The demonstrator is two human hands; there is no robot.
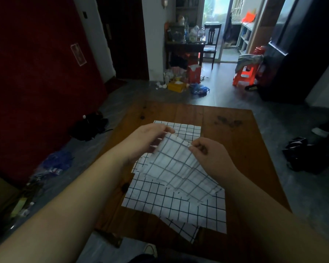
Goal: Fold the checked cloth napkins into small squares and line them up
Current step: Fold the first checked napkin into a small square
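A white napkin with a black check (177, 168) is lifted off the wooden table (241, 149), blurred by motion. My left hand (150, 137) pinches its far left corner and my right hand (211, 150) pinches its far right corner, so its near edge trails down onto the pile. Under it lies a flat checked napkin (171, 204), with another one's corner (184, 230) poking out near the table's front edge. A folded checked napkin (186, 130) rests flat farther back, partly hidden by my hands.
The table's right half (254, 168) and far edge show bare wood. On the floor around it lie dark bags (87, 126), a black bag (300, 154), an orange stool (245, 74) and clutter by a dark side table (184, 46).
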